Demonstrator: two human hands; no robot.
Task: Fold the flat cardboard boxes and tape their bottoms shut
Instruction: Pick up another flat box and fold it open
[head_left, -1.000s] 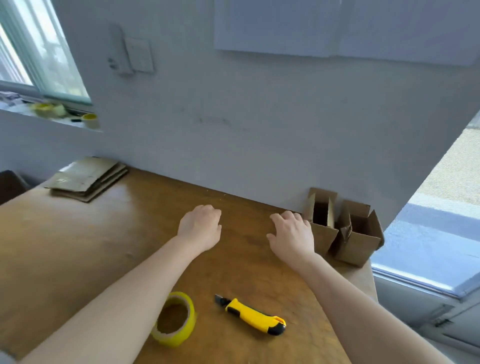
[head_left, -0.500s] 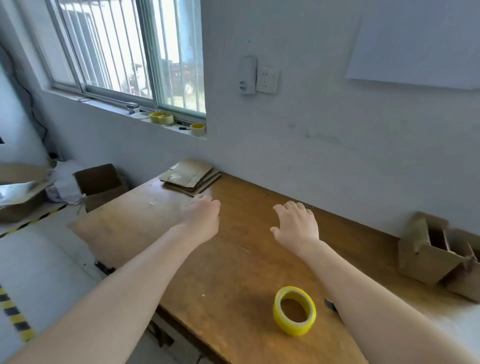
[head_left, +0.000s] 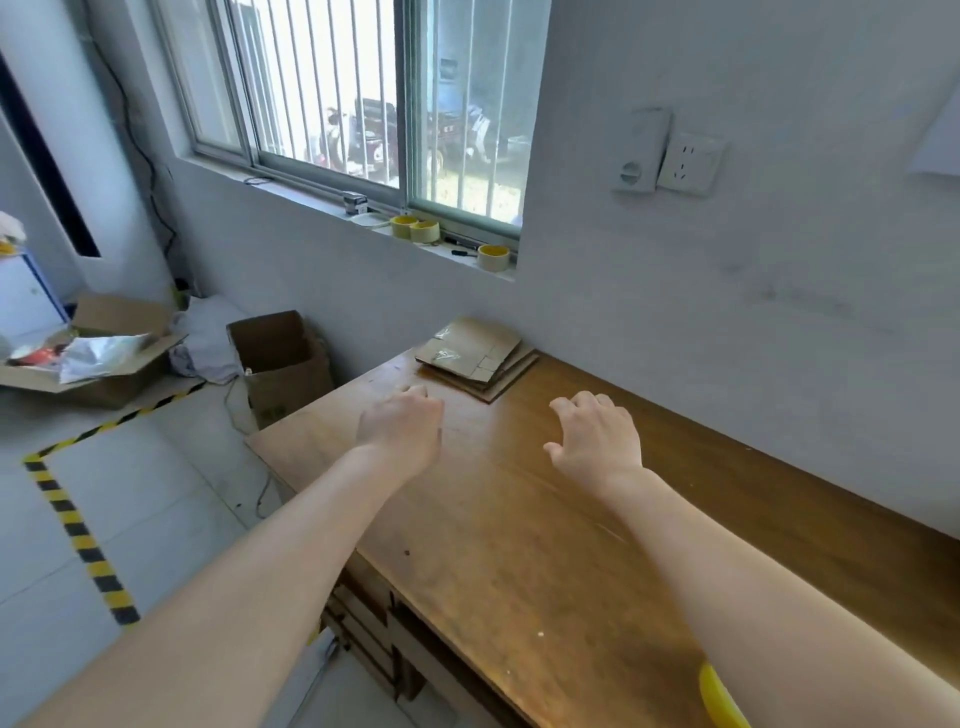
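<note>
**Two hands above the surface, flat boxes just ahead**

Several things sit around your work area. On the window sill (head_left: 363, 221) stand three yellow tape rolls: a pair (head_left: 415, 228) touching each other and a single one (head_left: 493, 257) further right. A wall socket (head_left: 688, 163) is mounted to the right of the window (head_left: 363, 104). On the floor to your left an open brown box (head_left: 280, 358) stands against the end of the surface (head_left: 519, 545). A print low on its side is too blurred to read. Further left lies a second open box (head_left: 98, 374) with silvery wrapping in it. A yellow-and-black striped line (head_left: 78, 530) runs across the floor. At the bottom edge of the view a sliver of a yellow tape roll (head_left: 719, 699) shows beside your right forearm.

The stack of flat cardboard boxes (head_left: 478, 358) lies at the far left corner of the surface, against the wall. A patch of clear tape glints on the top one. Nothing lies between the stack and your hands.

Your left hand (head_left: 400, 436) hangs near the stack, just short of it. Its fingers (head_left: 415, 392) are loosely curled under and grip nothing. Your right hand (head_left: 597, 441) is out to the right, well apart from the stack. Its fingers (head_left: 587, 402) are spread and slightly bent, and they hold nothing.
</note>
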